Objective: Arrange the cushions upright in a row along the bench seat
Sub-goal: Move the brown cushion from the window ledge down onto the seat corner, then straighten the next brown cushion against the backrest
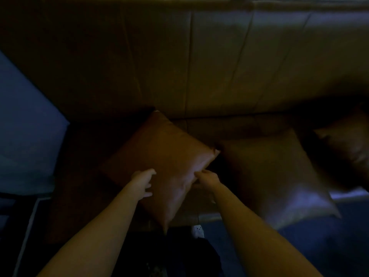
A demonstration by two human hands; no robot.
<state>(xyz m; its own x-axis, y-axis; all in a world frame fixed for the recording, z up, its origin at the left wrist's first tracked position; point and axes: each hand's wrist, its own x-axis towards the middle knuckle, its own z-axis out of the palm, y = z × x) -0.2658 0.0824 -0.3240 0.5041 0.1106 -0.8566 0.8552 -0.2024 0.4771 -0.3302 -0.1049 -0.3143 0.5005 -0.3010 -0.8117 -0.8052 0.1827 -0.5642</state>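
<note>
Dim head view. Left hand (144,181), fingers spread, rests on a tan cushion (159,156) turned cornerwise on the bench seat (229,124); right hand (207,178) apparently pinches its edge. Second cushion (275,176) lies beside it.

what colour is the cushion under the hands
Plain orange-brown cushion, no pattern, seen in the dim head view.

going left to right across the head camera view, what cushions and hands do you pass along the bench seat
left hand → orange cushion → right hand → middle cushion → far right cushion
</note>
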